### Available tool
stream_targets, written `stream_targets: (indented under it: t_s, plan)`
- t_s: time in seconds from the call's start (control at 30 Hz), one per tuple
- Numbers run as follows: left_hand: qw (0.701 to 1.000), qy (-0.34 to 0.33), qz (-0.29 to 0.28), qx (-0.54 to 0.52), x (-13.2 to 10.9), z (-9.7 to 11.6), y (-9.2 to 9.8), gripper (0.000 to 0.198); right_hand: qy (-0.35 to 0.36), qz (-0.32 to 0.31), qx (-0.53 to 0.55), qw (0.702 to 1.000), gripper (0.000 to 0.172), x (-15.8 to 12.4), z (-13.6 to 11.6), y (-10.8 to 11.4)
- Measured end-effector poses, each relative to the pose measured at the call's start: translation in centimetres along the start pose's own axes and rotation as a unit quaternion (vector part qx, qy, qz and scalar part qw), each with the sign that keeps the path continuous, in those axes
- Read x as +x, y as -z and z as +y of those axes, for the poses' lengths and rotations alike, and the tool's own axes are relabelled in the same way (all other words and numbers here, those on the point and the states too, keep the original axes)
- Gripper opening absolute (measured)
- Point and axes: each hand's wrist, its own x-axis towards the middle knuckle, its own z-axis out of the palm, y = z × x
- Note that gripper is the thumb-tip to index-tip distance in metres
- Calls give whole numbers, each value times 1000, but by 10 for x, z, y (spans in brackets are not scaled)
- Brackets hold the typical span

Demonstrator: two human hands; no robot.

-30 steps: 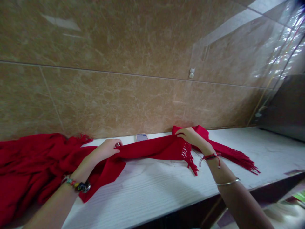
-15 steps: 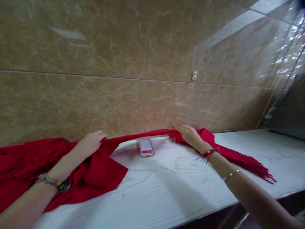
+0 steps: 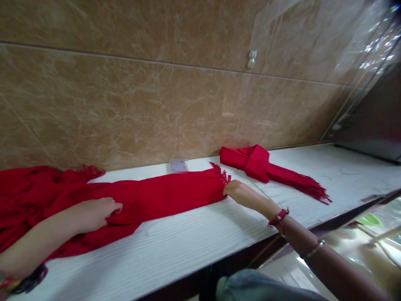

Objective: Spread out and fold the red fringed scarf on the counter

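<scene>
"Where is the head camera looking from?"
"From the person's own head, above the long white wood-grained tabletop [image 3: 175, 244], facing forward and down towards the glossy brown marbled tile wall [image 3: 150, 108]."
"And how near?"
"Close: the bare left hand [image 3: 97, 213] and bare right hand [image 3: 240, 194] are just ahead, below eye level."

Couldn't tell where the scarf [image 3: 178, 194] ended and the pile [image 3: 28, 188] began; left edge cropped the pile. My right hand [image 3: 240, 194] hid its fingertips, my left hand [image 3: 97, 214] its palm. Phone [image 3: 178, 166]: screen pixelated, near end behind scarf. Beads [image 3: 31, 281] cropped. Wall fitting [image 3: 251, 59] too small to identify. Green thing [image 3: 369, 219] blurred.
</scene>
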Motion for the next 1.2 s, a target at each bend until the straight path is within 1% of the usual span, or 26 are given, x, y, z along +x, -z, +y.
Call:
stream_targets:
  t_s: [0.03,0.07,0.13,0.17,0.2,0.23,0.3,0.33,0.37,0.4,0.43,0.5,0.53,0.6,0.7,0.77,0.83,0.9,0.97,1.03,1.07,1.1,1.2]
  plan:
    - [999,-4,-51,-2,5,11,7,6,4,-15,25,1000,26,0,0,5]
    - [997,-13,-77,-7,13,26,14,11,11,-37,55,998,23,0,2,11]
    - [996,-61,-59,-18,31,64,24,24,9,-76,112,991,19,3,9,23]
    - [994,-94,-58,-17,43,84,25,27,-10,-74,127,989,18,7,15,29]
    - [990,-131,-44,-20,54,105,23,29,-43,-50,128,990,17,12,21,33]
    - [988,-154,-9,-21,66,125,19,31,-85,-9,115,990,18,18,27,35]
    - [978,-200,52,-13,89,157,3,33,-153,81,62,983,23,34,38,32]
    - [973,-216,75,-10,100,169,-7,34,-164,97,34,981,26,43,43,28]
    - [970,-226,91,-6,110,178,-17,37,-156,87,10,984,28,53,47,21]
    - [968,-227,104,0,119,184,-28,40,-141,66,-19,988,31,61,50,13]
    - [969,-221,112,8,127,187,-37,43,-122,33,-48,991,33,70,53,4]
    - [974,-197,113,24,141,189,-51,48,-103,-18,-87,991,33,81,57,-11]
    - [977,-183,103,31,145,188,-56,51,-106,-32,-100,989,30,83,59,-17]
    - [983,-161,74,40,151,185,-61,54,-133,-34,-116,984,25,80,65,-24]
    - [986,-152,45,49,149,183,-61,56,-189,-27,-141,971,23,61,76,-22]
    - [986,-153,43,59,146,187,-56,56,-217,-24,-148,965,23,46,80,-15]
    - [986,-145,43,71,149,194,-51,54,-229,-19,-152,961,23,38,79,-5]
    - [986,-134,61,80,159,203,-48,47,-211,4,-141,967,23,41,72,1]
    - [984,-122,99,78,172,211,-51,42,-149,32,-108,982,23,51,61,2]
    - [985,-110,114,66,184,215,-58,44,-83,29,-77,993,21,61,55,-3]
    - [987,-102,106,59,188,216,-61,46,-62,17,-68,996,20,65,54,-7]
    - [990,-95,92,55,191,216,-65,48,-57,-1,-68,996,20,67,55,-10]
    - [994,-74,54,54,190,216,-68,52,-91,-43,-90,991,20,62,69,-14]
